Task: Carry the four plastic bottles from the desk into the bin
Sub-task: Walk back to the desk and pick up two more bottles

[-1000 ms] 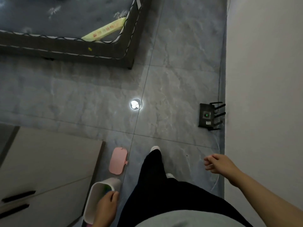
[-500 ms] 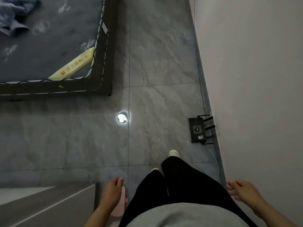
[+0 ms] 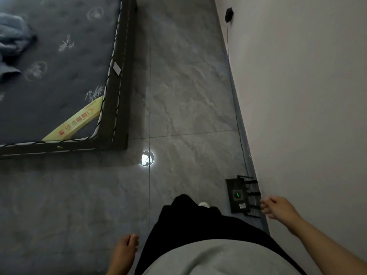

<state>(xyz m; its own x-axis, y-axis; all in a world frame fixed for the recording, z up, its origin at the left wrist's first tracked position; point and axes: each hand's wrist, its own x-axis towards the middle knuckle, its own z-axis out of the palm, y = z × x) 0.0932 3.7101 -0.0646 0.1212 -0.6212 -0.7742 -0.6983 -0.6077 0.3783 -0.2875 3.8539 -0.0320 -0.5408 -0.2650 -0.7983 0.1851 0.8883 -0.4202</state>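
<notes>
No bottle, desk or bin shows in the head view now. My left hand (image 3: 125, 253) hangs low beside my left leg, fingers loosely curled, holding nothing. Out to the right, my right hand (image 3: 278, 207) hovers near the wall, fingers loosely bent and apart, with nothing in it. Below me I see my dark trousers, a grey top and one white shoe tip (image 3: 204, 204) on the grey tiled floor.
A bed with a dark patterned mattress (image 3: 59, 76) fills the upper left, its corner (image 3: 123, 143) near the middle. A black router (image 3: 238, 195) lies on the floor by the right wall (image 3: 307, 96), its cable running along the skirting. A bright round light spot (image 3: 147, 158) lies on the tiles.
The view swung right and forward. The white bin, pink lid and cabinet slid out of the frame at lower left. My left hand came off the bin and dropped to my side.
</notes>
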